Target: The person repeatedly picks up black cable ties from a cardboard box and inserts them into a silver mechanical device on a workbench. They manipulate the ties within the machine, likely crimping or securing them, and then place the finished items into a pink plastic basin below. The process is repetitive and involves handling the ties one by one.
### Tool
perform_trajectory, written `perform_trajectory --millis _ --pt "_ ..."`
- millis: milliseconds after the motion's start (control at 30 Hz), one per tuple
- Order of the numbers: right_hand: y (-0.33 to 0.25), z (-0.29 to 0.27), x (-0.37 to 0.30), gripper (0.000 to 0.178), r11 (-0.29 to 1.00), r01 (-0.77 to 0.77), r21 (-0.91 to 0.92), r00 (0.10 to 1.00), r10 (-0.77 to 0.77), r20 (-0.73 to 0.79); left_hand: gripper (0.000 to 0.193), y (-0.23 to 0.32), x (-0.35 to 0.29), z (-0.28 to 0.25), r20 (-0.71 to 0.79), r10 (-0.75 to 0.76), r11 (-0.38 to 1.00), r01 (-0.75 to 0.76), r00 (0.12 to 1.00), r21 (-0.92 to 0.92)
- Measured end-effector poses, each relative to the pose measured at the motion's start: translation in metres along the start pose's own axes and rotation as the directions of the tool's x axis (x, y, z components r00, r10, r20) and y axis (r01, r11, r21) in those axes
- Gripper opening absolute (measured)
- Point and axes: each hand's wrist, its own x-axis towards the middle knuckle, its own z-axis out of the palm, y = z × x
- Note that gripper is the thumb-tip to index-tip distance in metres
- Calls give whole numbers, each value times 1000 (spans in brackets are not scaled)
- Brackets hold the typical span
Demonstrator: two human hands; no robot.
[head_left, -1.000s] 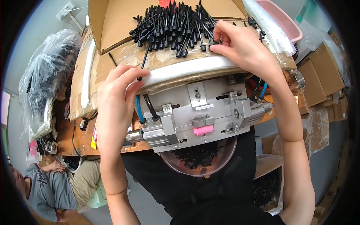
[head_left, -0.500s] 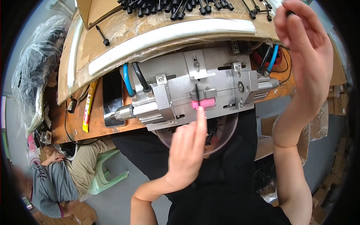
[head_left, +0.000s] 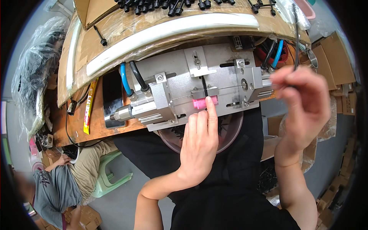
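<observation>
Print shows on the yellow packet (head_left: 89,109); dark lettering on a co-worker's grey shirt (head_left: 57,188). Left hand (head_left: 200,140): index finger extended, the others bent alongside, nothing gripped; fingertip at the near end of a black rod (head_left: 204,85), over the pink block (head_left: 199,104) on the metal plate (head_left: 226,82). Right hand (head_left: 304,103), blurred: raised, thumb and index finger pinched on a second rod (head_left: 296,42), upright.

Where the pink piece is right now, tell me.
In the head view, the pink piece sits just right of centre on the metal fixture, partly covered by the pointing left hand.
</observation>
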Motion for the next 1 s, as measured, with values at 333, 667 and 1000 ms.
perform_trajectory --millis 333,667,1000 --pt "17 52 -83 68 978 -7 -207 927 84 365 76 -5 -18 -40 43 -102 955 110 994 -276" --pt "21 59 -77 69 983 -45 -176 900 116 420 74 -17 -21 -53 31 -102 943 107 994 -316" --pt "50 27 119 21 616 574 -539 818 -408 405 18 -81 172 -85 -321 157 986 -167 934 -4"
